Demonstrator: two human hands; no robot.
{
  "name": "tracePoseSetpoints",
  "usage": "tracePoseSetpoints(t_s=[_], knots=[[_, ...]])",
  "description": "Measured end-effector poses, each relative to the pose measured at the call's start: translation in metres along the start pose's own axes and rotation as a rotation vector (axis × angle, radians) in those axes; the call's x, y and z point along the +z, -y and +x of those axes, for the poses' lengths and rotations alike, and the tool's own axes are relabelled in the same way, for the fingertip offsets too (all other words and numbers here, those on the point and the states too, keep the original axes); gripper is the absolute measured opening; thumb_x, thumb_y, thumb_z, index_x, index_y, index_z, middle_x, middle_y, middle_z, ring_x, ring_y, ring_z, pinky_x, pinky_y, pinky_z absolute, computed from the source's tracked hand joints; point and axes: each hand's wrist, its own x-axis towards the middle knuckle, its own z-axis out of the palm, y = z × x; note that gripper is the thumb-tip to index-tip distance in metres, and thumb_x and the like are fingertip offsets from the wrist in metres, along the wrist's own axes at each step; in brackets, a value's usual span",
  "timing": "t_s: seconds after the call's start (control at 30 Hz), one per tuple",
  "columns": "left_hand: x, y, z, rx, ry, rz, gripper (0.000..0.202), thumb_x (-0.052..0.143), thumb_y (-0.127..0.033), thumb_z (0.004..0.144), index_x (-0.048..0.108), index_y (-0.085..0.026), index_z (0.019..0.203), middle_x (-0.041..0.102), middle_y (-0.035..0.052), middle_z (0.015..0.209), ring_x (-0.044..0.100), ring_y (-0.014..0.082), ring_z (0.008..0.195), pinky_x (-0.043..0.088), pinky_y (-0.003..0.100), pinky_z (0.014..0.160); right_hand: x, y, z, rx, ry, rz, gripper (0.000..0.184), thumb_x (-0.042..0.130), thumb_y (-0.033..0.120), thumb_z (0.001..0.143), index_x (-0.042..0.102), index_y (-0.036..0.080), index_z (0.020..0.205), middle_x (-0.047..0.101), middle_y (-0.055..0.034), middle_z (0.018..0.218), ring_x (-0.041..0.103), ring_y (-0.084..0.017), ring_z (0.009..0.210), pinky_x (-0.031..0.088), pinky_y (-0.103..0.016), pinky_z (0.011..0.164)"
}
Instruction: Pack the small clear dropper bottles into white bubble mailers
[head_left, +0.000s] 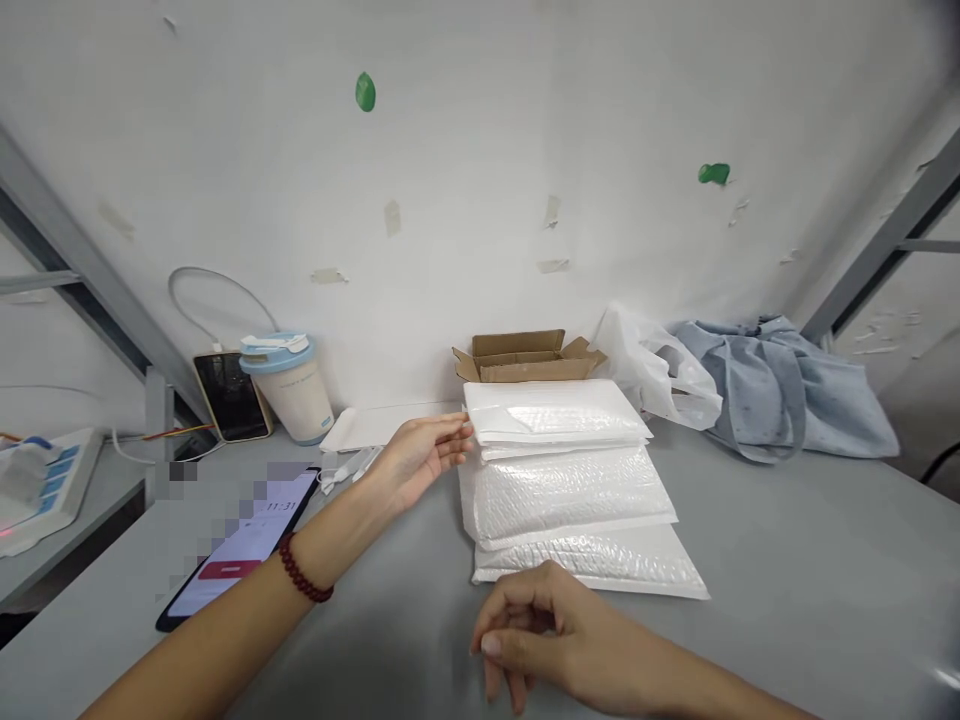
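Several white bubble mailers (574,490) lie in a stepped stack on the grey table, the smaller ones on top. My left hand (427,455) is open at the stack's left side. Its outstretched fingertips are at the left edge of the top mailer (559,412); whether they press on it I cannot tell. A dark red bead bracelet (300,572) circles my left wrist. In front of the lowest mailer (600,560), my right hand (544,635) hovers with loosely bent fingers, thumb apart from them, and nothing visible in it.
Behind the stack stand an open cardboard box (532,370), a white plastic bag (660,370) and a blue-grey cloth bag (795,390). Leftward are a lidded cup (292,395), a charging phone (232,395), a tablet-like screen (240,550) and a power strip (56,490). A white wall (465,200) closes the back.
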Motion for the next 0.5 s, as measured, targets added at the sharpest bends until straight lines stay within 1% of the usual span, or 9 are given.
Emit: tracePoseSetpoints(t_s=[0.1, 0.17, 0.23, 0.3, 0.33, 0.37, 0.4, 0.43, 0.5], knots=[[-0.007, 0.000, 0.003, 0.052, -0.027, 0.080, 0.022, 0.058, -0.006, 0.074, 0.063, -0.008, 0.094, 0.065, 0.0110, 0.093, 0.062, 0.0107, 0.068, 0.050, 0.020, 0.061, 0.002, 0.001, 0.001, 0.029, -0.005, -0.035, 0.015, 0.057, 0.025, 0.080, 0.059, 0.011, 0.075, 0.061, -0.0009, 0.064, 0.052, -0.004, 0.049, 0.040, -0.017, 0.051], [-0.020, -0.002, 0.009, 0.150, -0.084, 0.243, 0.023, 0.057, -0.013, 0.074, 0.062, -0.009, 0.097, 0.065, 0.0119, 0.099, 0.063, 0.0134, 0.071, 0.050, 0.024, 0.063, 0.001, 0.002, 0.001, 0.050, -0.019, -0.077, 0.014, 0.056, 0.023, 0.079, 0.060, 0.011, 0.075, 0.061, -0.0007, 0.063, 0.052, -0.004, 0.049, 0.039, -0.017, 0.051], [-0.039, -0.006, 0.019, 0.327, -0.158, 0.580, 0.026, 0.056, -0.022, 0.075, 0.062, -0.012, 0.098, 0.065, 0.0114, 0.098, 0.063, 0.0186, 0.076, 0.050, 0.030, 0.066, 0.001, 0.004, 0.001, 0.048, -0.039, -0.120, 0.013, 0.055, 0.022, 0.080, 0.061, 0.011, 0.076, 0.061, -0.0007, 0.064, 0.052, -0.005, 0.050, 0.039, -0.017, 0.052], [-0.061, -0.011, 0.033, 0.513, -0.186, 1.099, 0.026, 0.055, -0.025, 0.074, 0.064, -0.013, 0.095, 0.066, 0.0103, 0.095, 0.060, 0.0244, 0.090, 0.047, 0.036, 0.080, 0.000, 0.003, 0.002, 0.034, -0.056, -0.154, 0.013, 0.055, 0.022, 0.080, 0.061, 0.011, 0.077, 0.062, -0.0010, 0.065, 0.052, -0.005, 0.051, 0.039, -0.018, 0.053], [-0.072, -0.013, 0.040, 0.572, -0.171, 1.323, 0.025, 0.056, -0.026, 0.073, 0.065, -0.014, 0.093, 0.066, 0.0109, 0.099, 0.057, 0.0272, 0.099, 0.044, 0.038, 0.086, 0.000, 0.002, 0.002, 0.028, -0.060, -0.166, 0.014, 0.054, 0.023, 0.081, 0.061, 0.011, 0.077, 0.062, -0.0011, 0.065, 0.052, -0.005, 0.051, 0.039, -0.018, 0.054], [-0.081, -0.014, 0.047, 0.585, -0.129, 1.496, 0.027, 0.055, -0.028, 0.074, 0.065, -0.014, 0.095, 0.065, 0.0111, 0.103, 0.055, 0.0281, 0.104, 0.042, 0.039, 0.088, 0.000, 0.001, 0.003, 0.025, -0.061, -0.174, 0.014, 0.054, 0.023, 0.081, 0.061, 0.011, 0.077, 0.063, -0.0012, 0.065, 0.052, -0.005, 0.051, 0.040, -0.018, 0.054], [-0.090, -0.015, 0.053, 0.575, -0.052, 1.629, 0.029, 0.055, -0.030, 0.075, 0.064, -0.015, 0.098, 0.064, 0.0103, 0.107, 0.055, 0.0265, 0.104, 0.042, 0.036, 0.089, 0.000, -0.001, 0.004, 0.026, -0.059, -0.177, 0.014, 0.054, 0.024, 0.081, 0.061, 0.011, 0.077, 0.063, -0.0014, 0.066, 0.052, -0.005, 0.051, 0.040, -0.018, 0.054], [-0.097, -0.016, 0.058, 0.564, 0.000, 1.715, 0.030, 0.054, -0.030, 0.075, 0.064, -0.016, 0.100, 0.064, 0.0095, 0.108, 0.056, 0.0252, 0.103, 0.042, 0.034, 0.089, 0.000, -0.004, 0.005, 0.030, -0.057, -0.177, 0.015, 0.054, 0.024, 0.081, 0.061, 0.011, 0.076, 0.063, -0.0015, 0.066, 0.052, -0.005, 0.051, 0.040, -0.018, 0.054], [-0.106, -0.016, 0.066, 0.540, 0.051, 1.785, 0.029, 0.053, -0.030, 0.077, 0.065, -0.017, 0.100, 0.066, 0.0082, 0.106, 0.059, 0.0228, 0.098, 0.043, 0.030, 0.086, -0.001, -0.008, 0.007, 0.042, -0.056, -0.170, 0.015, 0.054, 0.024, 0.081, 0.060, 0.011, 0.076, 0.063, -0.0017, 0.066, 0.052, -0.005, 0.051, 0.040, -0.018, 0.053]])
